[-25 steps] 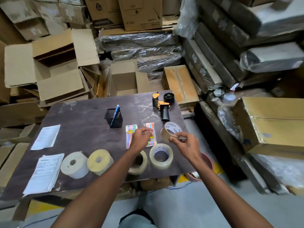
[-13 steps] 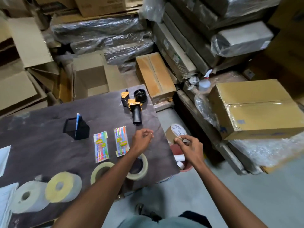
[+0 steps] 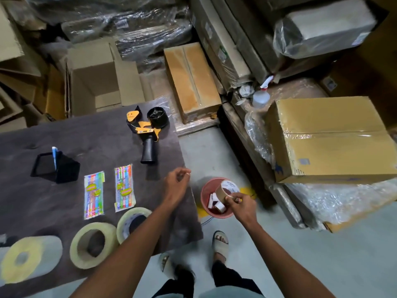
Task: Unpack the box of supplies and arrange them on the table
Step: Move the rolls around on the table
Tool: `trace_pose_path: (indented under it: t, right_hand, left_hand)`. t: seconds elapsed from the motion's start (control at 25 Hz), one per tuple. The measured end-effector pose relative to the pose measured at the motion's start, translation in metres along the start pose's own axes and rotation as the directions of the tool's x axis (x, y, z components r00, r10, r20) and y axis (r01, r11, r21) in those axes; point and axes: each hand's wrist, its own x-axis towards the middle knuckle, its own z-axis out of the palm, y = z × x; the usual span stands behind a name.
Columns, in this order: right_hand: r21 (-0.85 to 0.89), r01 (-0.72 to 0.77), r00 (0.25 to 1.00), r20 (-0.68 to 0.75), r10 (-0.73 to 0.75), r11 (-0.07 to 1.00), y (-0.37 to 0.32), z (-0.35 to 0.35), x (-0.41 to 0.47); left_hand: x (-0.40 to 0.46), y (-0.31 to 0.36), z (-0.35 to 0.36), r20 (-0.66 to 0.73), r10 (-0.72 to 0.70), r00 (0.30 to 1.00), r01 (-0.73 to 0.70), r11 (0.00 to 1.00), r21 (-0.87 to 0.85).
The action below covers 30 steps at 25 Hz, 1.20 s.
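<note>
Right hand [image 3: 243, 204] pinches a brown roll of packing tape with a white printed core label [image 3: 225, 190], held tilted off the right edge of the tabletop, directly above a round pink plastic bin [image 3: 204, 195] on the grey floor. Bin holds small white scraps.

Left hand [image 3: 176, 186] hangs over the near-right part of the dark brown tabletop [image 3: 96, 136], fingers loosely curled, thumb and fingertip pressed together; can't tell if anything is between them.

On the tabletop:
- far right: black-and-orange handheld tape dispenser [image 3: 146, 134], handle pointing near
- left: black mesh pen holder [image 3: 57, 168] with one blue-and-white pen in it
- middle: two clear flat packs of coloured pens [image 3: 109, 192], side by side, just apart
- near edge: two rolls of clear tape [image 3: 111, 235], touching; the right one is partly hidden by the left forearm
- near left: pale yellow roll [image 3: 23, 259], blurred

Right of the bin: sealed brown cardboard box with clear tape over the top [image 3: 330, 138], sitting on plastic-wrapped stock. Far side: open cardboard cartons and wrapped bundles.
</note>
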Motion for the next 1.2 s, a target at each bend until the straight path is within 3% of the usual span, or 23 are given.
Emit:
trace_pose_path:
  t: [0.2, 0.8, 1.2]
  right_hand:
    - [-0.118, -0.021, 0.998, 0.062, 0.028, 0.993, 0.029, 0.003, 0.046]
    - [-0.175, -0.003, 0.992, 0.123, 0.024, 0.985, 0.035, 0.001, 0.072]
    - [-0.131, 0.095, 0.987, 0.145, -0.076, 0.987, 0.021, 0.002, 0.071]
  left_hand:
    - [0.005, 0.007, 0.007, -0.061, 0.021, 0.998, -0.019, 1.000, 0.022]
    - [0.009, 0.011, 0.017, -0.111, 0.048, 0.993, -0.036, 0.993, 0.109]
    - [0.004, 0.013, 0.018, -0.087, 0.012, 0.996, -0.005, 0.997, 0.081]
